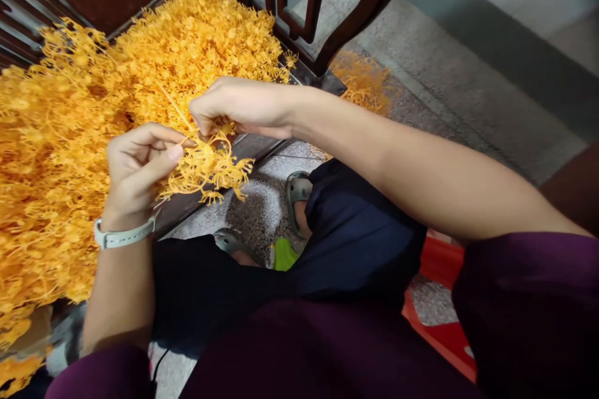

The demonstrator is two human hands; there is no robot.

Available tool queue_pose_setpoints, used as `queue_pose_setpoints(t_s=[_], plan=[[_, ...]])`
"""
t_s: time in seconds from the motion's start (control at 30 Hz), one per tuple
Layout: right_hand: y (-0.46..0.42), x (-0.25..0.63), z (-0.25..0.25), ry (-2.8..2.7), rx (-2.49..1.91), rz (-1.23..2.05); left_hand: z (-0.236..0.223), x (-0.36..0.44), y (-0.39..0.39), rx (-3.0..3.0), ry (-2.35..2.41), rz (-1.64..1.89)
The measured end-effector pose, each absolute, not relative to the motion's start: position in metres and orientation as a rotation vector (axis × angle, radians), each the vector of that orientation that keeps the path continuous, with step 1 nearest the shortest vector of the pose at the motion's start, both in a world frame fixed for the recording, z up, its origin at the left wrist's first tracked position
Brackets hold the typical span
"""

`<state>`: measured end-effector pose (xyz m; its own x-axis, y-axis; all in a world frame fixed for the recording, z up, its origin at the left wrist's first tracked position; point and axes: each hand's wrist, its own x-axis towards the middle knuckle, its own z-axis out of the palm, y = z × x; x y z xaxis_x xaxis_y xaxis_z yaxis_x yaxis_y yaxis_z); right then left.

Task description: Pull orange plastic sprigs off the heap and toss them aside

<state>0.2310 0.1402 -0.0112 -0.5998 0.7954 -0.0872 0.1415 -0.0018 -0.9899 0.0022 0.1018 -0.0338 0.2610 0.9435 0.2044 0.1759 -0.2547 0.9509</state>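
You're pinching an orange branching sprig (208,168) between the thumb and fingers of your left hand (138,168), and your right hand (234,109) is clenching the same sprig with its fingertips, so both grips are closed on it. The sprig is hanging just beside a big heap of orange strands (60,156), which is lying against dark carved wooden furniture (299,31). A pale wristband (124,234) is circling your left wrist, and below, a sandal (297,196) is resting on the speckled stone floor (435,100) near a red plastic object (440,268).
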Motion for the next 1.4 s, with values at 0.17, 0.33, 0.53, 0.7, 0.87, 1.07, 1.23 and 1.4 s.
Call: queue_pose_setpoints(t_s=[0.17,0.33,0.53,0.7,0.87,1.07,1.23,1.4], plan=[[0.145,0.231,-0.014,-2.085,-0.869,1.467,-0.035,-0.006,0.104,1.791,1.024,1.009],[0.148,0.231,-0.012,-2.296,-0.95,1.131,-0.041,-0.006,0.106,1.959,1.086,1.074],[0.149,0.234,-0.011,-2.356,-1.03,0.885,-0.038,0.004,0.105,2.387,1.114,1.074],[0.152,0.236,-0.016,-2.395,-1.089,0.804,-0.042,0.002,0.106,2.608,1.193,0.939],[0.155,0.239,-0.026,-2.265,-1.094,0.92,-0.049,-0.003,0.108,2.676,1.265,0.844],[0.156,0.242,-0.027,-2.115,-1.081,1.09,-0.052,-0.009,0.106,2.784,1.326,0.666],[0.158,0.243,-0.028,-2.136,-1.099,1.047,-0.05,-0.012,0.108,2.741,1.297,0.597],[0.164,0.246,-0.035,-2.159,-0.996,1.04,-0.048,-0.019,0.114,2.813,1.187,0.543]])
